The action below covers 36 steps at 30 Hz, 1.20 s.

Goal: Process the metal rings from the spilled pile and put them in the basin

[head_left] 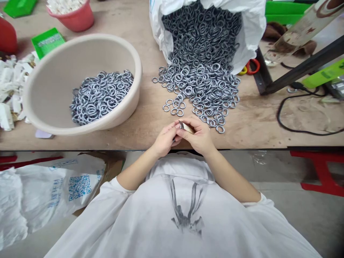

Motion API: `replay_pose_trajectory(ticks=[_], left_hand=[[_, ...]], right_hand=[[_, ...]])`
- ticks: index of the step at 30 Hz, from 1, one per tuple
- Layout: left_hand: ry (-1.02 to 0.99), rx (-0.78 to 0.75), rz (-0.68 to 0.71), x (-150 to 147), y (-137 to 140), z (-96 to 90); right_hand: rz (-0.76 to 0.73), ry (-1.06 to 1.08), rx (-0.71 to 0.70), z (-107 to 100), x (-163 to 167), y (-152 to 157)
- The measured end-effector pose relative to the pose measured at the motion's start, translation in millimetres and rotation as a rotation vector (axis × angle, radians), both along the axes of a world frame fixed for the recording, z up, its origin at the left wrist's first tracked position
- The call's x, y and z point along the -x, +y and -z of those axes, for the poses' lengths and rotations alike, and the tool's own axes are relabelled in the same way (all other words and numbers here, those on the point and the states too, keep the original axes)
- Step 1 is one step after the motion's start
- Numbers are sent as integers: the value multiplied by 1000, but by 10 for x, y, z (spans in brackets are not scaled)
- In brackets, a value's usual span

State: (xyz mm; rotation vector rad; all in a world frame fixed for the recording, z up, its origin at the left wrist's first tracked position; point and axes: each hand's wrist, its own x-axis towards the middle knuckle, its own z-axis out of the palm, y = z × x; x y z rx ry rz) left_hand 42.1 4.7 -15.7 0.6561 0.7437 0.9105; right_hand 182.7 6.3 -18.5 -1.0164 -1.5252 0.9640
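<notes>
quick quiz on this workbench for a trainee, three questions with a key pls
1. True or false: grey rings lie both in the beige basin and at the mouth of the white sack.
2. Fill in: the pale-handled tool is gripped in the person's ____.
3. What does the pink bowl hold? A) grey rings B) white pieces C) a black cable

Key: 1 true; 2 right hand; 3 B

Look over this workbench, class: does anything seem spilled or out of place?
Yes: metal rings spill from the mouth of the white sack onto the table, a few lying apart at the pile's left edge. That looks untidy beside the basin, whose rings lie inside, though it may be deliberate.
</notes>
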Motion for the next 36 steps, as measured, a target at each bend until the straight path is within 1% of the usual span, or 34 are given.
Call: replay_pose_trajectory(ticks=[5,7,8,10,13,15,18,21,24,26,28,30,31,34,36], left_hand=[[-17,-39,1,10,-5,6],[-15,-47,7,23,4,-10],[-15,-46,7,30,10,-17],[-21,-36,0,38,19,-27],[-25,-2,-39,39,23,-27],[-16,20,-73,36,17,-24],[-7,34,-92,33,10,-25],[-3,35,-80,34,14,-34],[-11,28,-68,41,18,-43],[-14,6,-25,53,14,-46],[-25,-18,14,73,6,-47],[-53,-16,5,94,3,-48],[-73,-2,-20,103,6,-50],[-122,53,-85,122,24,-56],[-142,78,-110,133,41,-60]], right_hand=[[18,43,71,-23,16,22],[58,24,75,-59,-11,13],[86,-23,51,-80,-30,0],[128,-190,-43,-118,-65,-43],[107,-450,-177,-158,-90,-114],[94,-561,-208,-167,-84,-144],[114,-658,-211,-165,-54,-159],[135,-698,-202,-157,-24,-163],[136,-673,-168,-133,-39,-124],[197,-617,-72,-108,-90,-38],[318,-598,52,-88,-159,93],[394,-695,114,-88,-201,234],[387,-777,108,-98,-200,296],[270,-1020,59,-153,-107,414],[209,-1127,63,-191,-20,448]])
